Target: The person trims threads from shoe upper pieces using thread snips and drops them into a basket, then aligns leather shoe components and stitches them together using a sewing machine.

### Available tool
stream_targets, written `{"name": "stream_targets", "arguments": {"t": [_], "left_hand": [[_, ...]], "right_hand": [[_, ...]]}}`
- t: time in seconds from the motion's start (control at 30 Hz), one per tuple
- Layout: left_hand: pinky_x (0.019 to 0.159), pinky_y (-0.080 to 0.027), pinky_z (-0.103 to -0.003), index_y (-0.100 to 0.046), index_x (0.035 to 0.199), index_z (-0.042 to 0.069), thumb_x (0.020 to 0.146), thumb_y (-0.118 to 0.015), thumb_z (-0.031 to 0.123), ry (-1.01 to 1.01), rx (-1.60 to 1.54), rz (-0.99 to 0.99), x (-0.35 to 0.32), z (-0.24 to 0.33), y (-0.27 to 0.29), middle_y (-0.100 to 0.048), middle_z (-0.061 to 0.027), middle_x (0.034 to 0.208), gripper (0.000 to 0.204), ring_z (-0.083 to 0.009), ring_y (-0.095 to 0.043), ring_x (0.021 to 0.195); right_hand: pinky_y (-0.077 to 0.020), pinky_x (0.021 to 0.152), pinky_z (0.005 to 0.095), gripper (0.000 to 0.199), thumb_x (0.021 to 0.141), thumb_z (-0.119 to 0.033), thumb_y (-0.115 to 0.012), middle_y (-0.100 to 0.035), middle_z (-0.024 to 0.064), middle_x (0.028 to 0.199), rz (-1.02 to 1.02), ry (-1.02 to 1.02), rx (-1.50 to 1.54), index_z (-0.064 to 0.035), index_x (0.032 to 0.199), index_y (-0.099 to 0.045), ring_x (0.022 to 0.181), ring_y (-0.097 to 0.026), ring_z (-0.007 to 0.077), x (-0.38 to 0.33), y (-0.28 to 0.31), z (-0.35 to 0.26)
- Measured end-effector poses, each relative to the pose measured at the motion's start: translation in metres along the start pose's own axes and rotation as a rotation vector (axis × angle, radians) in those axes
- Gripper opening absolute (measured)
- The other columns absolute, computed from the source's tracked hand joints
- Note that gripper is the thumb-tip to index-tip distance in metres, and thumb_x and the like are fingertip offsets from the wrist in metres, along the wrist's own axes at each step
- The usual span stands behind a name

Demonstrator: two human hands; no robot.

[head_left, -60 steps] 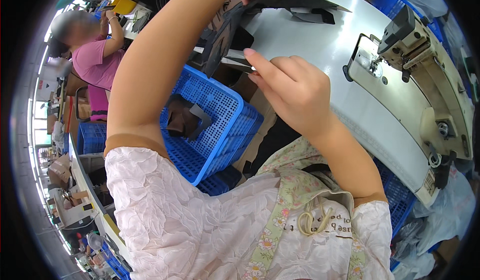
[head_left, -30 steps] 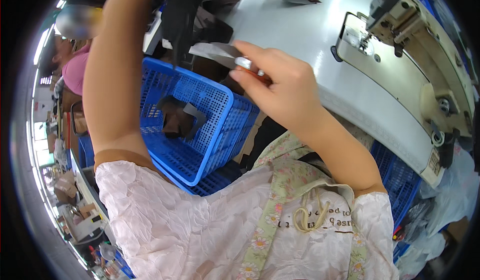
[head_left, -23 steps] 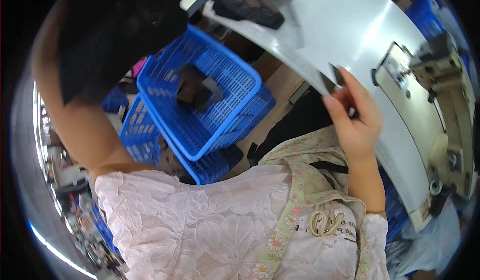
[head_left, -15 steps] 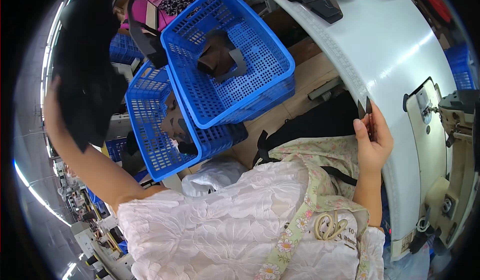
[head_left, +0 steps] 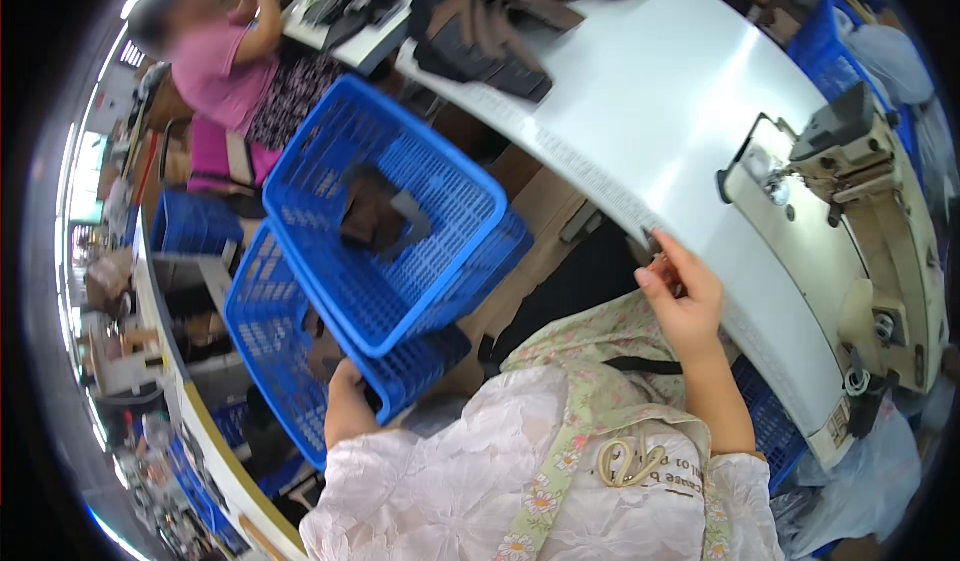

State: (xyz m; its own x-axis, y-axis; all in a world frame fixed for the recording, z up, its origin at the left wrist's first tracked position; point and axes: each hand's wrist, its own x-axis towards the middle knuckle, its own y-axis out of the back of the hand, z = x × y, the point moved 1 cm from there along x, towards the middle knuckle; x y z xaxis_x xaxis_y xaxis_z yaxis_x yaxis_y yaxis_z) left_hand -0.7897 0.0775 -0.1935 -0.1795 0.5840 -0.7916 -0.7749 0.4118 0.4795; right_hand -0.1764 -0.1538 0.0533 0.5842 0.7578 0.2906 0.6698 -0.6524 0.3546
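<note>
Head cam: L hand (head_left: 345,373) in lower blue basket (head_left: 262,366), R hand (head_left: 687,296) w/ small dark-tipped tool (head_left: 649,239).
From my remote stn I note: L fingers part hidden, at brown pcs (head_left: 320,348) inside; grip can't tell. R thumb & fingers pinch tool near edge of white table (head_left: 650,91). Upper blue basket (head_left: 478,176) overlaps lower in view, holds dark-brown pc (head_left: 368,216). Cut pcs (head_left: 485,36) heaped at table's far end; sewing m/c (head_left: 850,151) at R.
</note>
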Motion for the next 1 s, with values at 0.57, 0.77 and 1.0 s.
{"name": "stream_targets", "arguments": {"t": [0.57, 0.77, 1.0], "left_hand": [[0.111, -0.035, -0.042, -0.057, 0.132, 0.010, 0.071, -0.054, -0.004, -1.960, 1.005, 0.320, -0.239, 0.662, -0.238, -0.049, -0.0191, 0.142, 0.063, -0.0359, -0.041, 0.135], [0.091, -0.049, -0.034, -0.068, 0.114, 0.003, 0.080, -0.061, 0.011, -1.771, 0.782, 0.151, -0.259, 0.739, -0.227, -0.071, -0.0158, 0.103, 0.036, -0.0249, -0.066, 0.099], [0.093, -0.049, -0.033, -0.060, 0.130, 0.008, 0.095, -0.056, 0.008, -2.311, 0.183, 0.374, -0.403, 0.662, -0.268, -0.067, -0.0148, 0.120, 0.035, -0.0218, -0.066, 0.109]], "right_hand": [[-0.0452, 0.049, 0.0254, 0.044, 0.077, -0.008, -0.077, -0.062, 0.0052, 0.072, 0.164, 0.040, -0.192, -0.0060, 0.119, -0.066, 0.053, -0.054, 0.0125, -0.004, 0.043, 0.011], [-0.0473, 0.053, 0.0265, 0.041, 0.078, -0.010, -0.076, -0.063, 0.0060, 0.076, 0.306, -0.110, -0.193, -0.0055, 0.118, -0.066, 0.055, -0.057, 0.0134, -0.039, 0.065, 0.012], [-0.0502, 0.059, 0.0276, 0.038, 0.082, -0.008, -0.070, -0.066, 0.0055, 0.082, 0.479, -0.218, -0.174, -0.0057, 0.119, -0.063, 0.062, -0.061, 0.0144, -0.074, 0.090, 0.017]]}}
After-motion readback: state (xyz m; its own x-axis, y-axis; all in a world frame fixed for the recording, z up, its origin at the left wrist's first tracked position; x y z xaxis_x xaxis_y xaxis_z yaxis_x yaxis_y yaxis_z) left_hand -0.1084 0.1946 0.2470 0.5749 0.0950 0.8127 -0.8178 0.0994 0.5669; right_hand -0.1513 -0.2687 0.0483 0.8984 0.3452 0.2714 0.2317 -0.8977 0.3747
